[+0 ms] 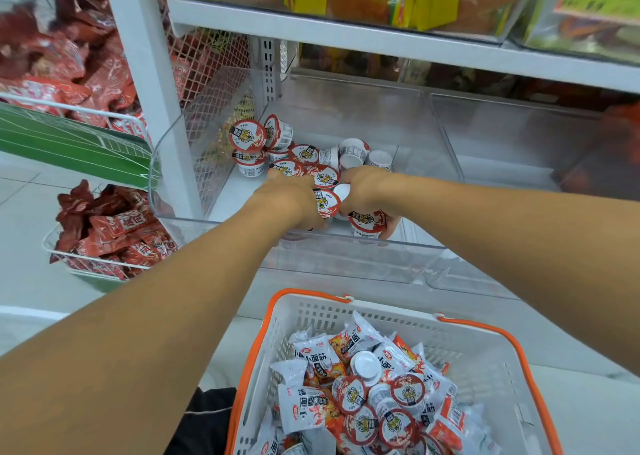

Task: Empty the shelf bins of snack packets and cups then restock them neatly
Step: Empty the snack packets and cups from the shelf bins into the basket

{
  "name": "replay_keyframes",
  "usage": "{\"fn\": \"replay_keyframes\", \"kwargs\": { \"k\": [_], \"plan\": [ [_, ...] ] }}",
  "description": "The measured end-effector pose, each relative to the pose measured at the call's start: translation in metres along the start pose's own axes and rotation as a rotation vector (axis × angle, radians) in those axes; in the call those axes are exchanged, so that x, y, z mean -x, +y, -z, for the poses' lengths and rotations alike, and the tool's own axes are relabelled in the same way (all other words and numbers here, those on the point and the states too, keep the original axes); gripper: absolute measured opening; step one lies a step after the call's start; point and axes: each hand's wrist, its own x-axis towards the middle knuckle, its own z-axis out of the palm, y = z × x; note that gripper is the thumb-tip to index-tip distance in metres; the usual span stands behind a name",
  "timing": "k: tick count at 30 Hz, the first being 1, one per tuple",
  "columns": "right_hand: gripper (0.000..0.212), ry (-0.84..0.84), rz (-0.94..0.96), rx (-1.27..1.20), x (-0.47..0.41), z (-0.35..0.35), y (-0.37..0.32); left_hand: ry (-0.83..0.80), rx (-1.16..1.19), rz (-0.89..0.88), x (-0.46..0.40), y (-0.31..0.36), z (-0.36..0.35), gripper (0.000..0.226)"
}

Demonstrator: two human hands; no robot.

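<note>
Several small white snack cups point(254, 142) with red tiger lids lie loose in a clear shelf bin point(346, 250). Both my hands reach into that bin. My left hand point(287, 196) curls its fingers around a red-lidded cup point(325, 203). My right hand point(367, 191) grips another cup point(367, 222) near the bin's front wall. Below, a white basket with orange handles point(311, 312) holds several silver-and-red snack packets point(315, 357) and more cups point(401, 392).
A second clear bin point(512, 135) stands to the right on the same shelf. The white shelf above point(381, 35) carries yellow and orange packets. At the left, wire baskets point(104, 243) hold red packets. A white upright post point(152, 83) divides the racks.
</note>
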Motion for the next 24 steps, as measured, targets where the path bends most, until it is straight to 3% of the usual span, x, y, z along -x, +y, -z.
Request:
{"fn": "replay_keyframes", "kwargs": {
  "k": [6,9,16,19,24],
  "plan": [
    [0.051,-0.039,-0.140,-0.285,0.000,0.007,0.005,0.005,-0.010,-0.038,-0.010,-0.009,-0.001,0.073],
    [0.049,-0.039,-0.123,-0.414,0.008,0.020,0.012,0.032,0.025,-0.058,-0.012,-0.014,0.003,0.074],
    [0.031,-0.086,-0.085,-0.751,0.033,0.030,0.024,0.122,0.511,-0.095,0.000,-0.019,0.017,0.072],
    [0.032,-0.053,-0.027,-0.800,0.052,0.032,0.020,0.186,0.546,-0.163,0.016,-0.016,0.033,0.058],
    [0.029,0.032,0.111,-0.779,0.108,0.041,0.034,0.159,0.681,-0.284,0.068,-0.009,0.055,0.044]
  ]
}}
